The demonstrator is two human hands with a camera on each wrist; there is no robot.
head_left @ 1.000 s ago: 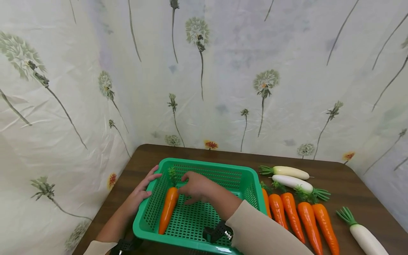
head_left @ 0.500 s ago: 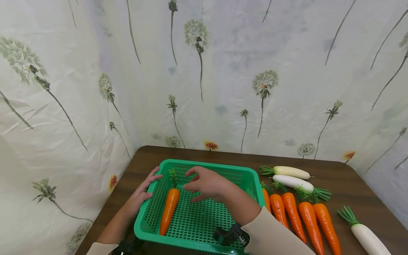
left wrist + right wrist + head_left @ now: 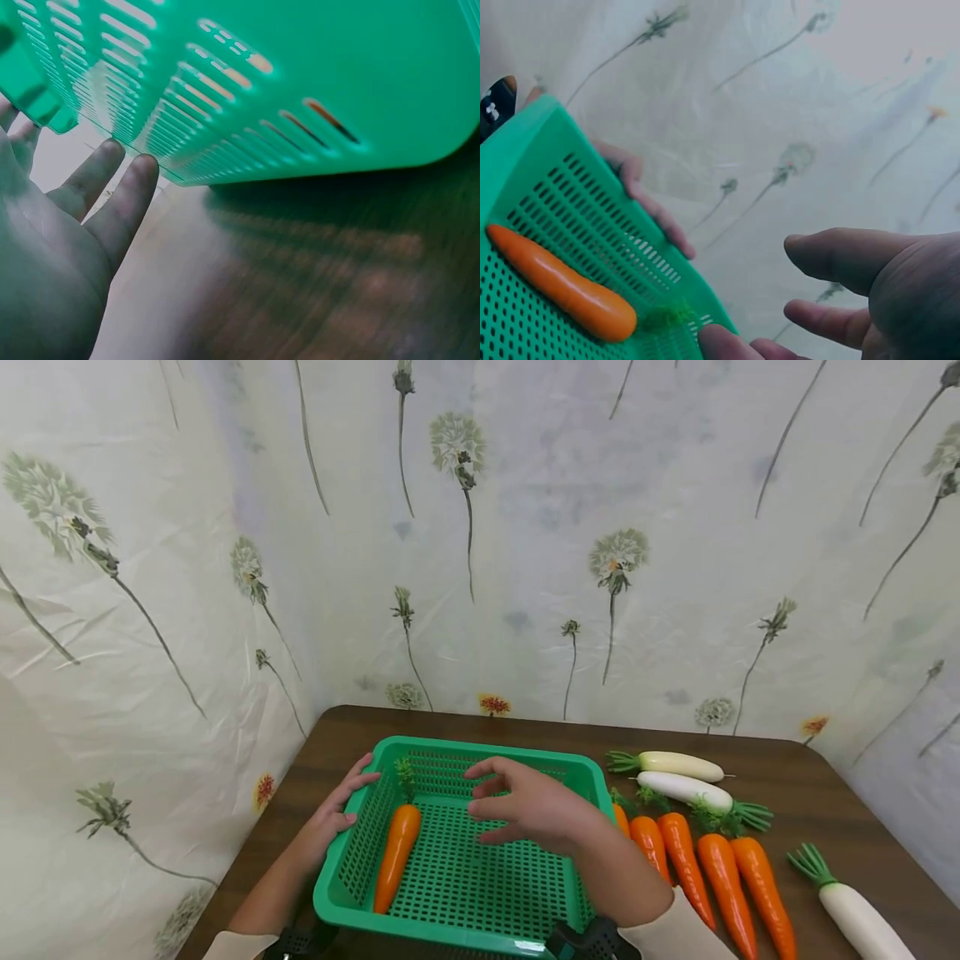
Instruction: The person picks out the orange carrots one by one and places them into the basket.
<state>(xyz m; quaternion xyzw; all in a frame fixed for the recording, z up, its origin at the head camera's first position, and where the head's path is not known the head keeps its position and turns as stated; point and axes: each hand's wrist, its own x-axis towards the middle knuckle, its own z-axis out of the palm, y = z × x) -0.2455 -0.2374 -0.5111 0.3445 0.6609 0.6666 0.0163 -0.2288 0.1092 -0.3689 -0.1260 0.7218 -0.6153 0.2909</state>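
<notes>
One orange carrot (image 3: 397, 858) with a leafy green top lies lengthwise along the left side inside the green plastic basket (image 3: 480, 937). My left hand (image 3: 335, 806) rests on the basket's left rim, and its extended fingers (image 3: 124, 206) touch the slotted outer wall in the left wrist view. Over the basket's right half hovers my right hand (image 3: 528, 806), fingers spread and loosely bent, holding nothing. The right wrist view shows its thumb and fingers apart, with the same carrot (image 3: 570, 289) in the basket beyond.
To the basket's right lie several carrots (image 3: 723, 881) in a row, the leftmost partly hidden by the basket. Behind them are two white radishes (image 3: 678, 766), and another radish (image 3: 862, 914) is farther right. Floral sheeting (image 3: 540, 543) stands behind the dark wooden table (image 3: 555, 732).
My right hand has drawn up and right, away from the carrot in the basket, its fingers spreading. The left hand has stayed at the rim, and the carrot lies where it was.
</notes>
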